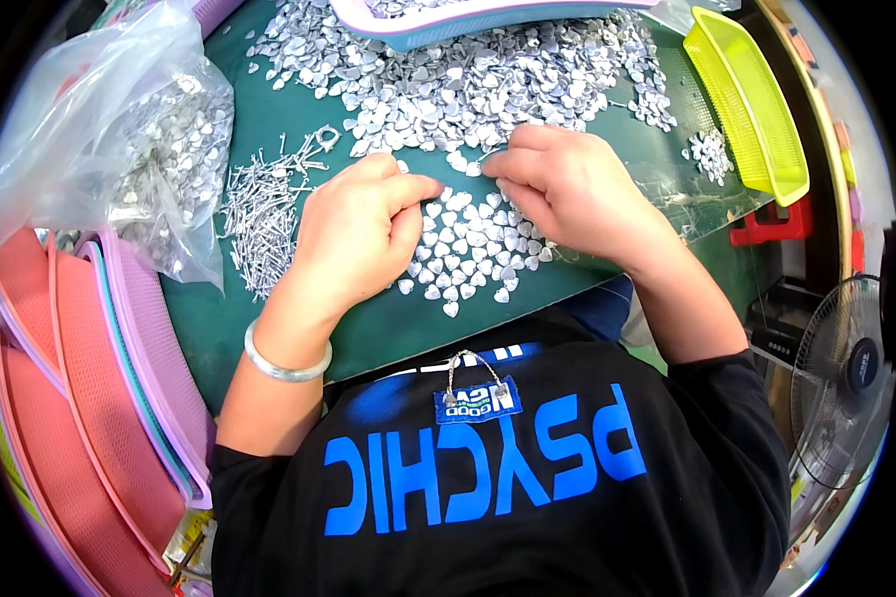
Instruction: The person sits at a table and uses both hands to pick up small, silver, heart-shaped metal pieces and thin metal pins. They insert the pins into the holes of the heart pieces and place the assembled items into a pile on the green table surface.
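Many small silver heart-shaped pieces (473,244) lie in a loose patch on the green tabletop (378,328) between my hands. My left hand (358,224), with a silver bangle on its wrist, is at the left edge of this patch. Its fingers are curled and the index fingertip reaches the hearts; the palm is hidden. Opposite it, my right hand (572,189) is bent over the patch's upper right edge, fingers curled and fingertips down among the hearts. Whatever either hand may hold cannot be made out. Just beyond is a large heap of the same hearts (458,85).
Left of my left hand lies a pile of thin silver pins (264,224). A clear plastic bag (169,149) of hearts stands at far left, above stacked pink baskets (100,398). A lime basket (752,109), a small heart pile (709,156) and a fan (846,378) are at right.
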Action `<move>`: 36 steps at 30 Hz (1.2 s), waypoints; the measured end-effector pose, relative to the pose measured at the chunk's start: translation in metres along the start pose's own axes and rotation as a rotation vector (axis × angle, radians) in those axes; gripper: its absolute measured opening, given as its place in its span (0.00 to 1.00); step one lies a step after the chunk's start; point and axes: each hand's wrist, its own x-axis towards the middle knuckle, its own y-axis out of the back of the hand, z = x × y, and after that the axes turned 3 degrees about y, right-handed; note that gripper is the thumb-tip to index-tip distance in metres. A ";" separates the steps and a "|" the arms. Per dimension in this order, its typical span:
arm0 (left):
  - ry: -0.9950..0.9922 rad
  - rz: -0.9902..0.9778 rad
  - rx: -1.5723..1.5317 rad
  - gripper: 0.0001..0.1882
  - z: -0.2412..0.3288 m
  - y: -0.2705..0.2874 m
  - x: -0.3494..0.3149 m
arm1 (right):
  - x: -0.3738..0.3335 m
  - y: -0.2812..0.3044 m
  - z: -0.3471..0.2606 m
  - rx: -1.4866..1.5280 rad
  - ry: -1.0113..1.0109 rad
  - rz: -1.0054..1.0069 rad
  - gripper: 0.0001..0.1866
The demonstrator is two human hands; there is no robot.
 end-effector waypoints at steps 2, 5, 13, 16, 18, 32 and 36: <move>-0.022 -0.030 -0.048 0.12 -0.003 -0.001 0.001 | 0.001 -0.003 0.000 -0.035 -0.009 -0.009 0.05; 0.041 0.022 -0.097 0.12 -0.003 -0.003 0.001 | 0.001 -0.001 -0.001 -0.026 0.018 -0.048 0.05; 0.138 0.119 0.013 0.11 -0.005 -0.001 0.004 | 0.008 -0.002 0.005 0.013 -0.042 0.026 0.05; 0.159 0.132 0.031 0.11 -0.008 -0.001 0.003 | 0.013 -0.006 0.004 -0.025 -0.037 -0.010 0.06; 0.162 0.126 0.034 0.11 -0.009 0.000 0.003 | 0.015 -0.006 0.002 -0.057 -0.027 -0.083 0.06; 0.169 0.116 0.043 0.11 -0.009 0.001 0.003 | 0.025 -0.014 -0.001 -0.093 -0.016 -0.071 0.06; 0.162 0.115 0.048 0.11 -0.009 0.003 0.003 | 0.024 -0.009 -0.003 -0.065 -0.044 -0.112 0.06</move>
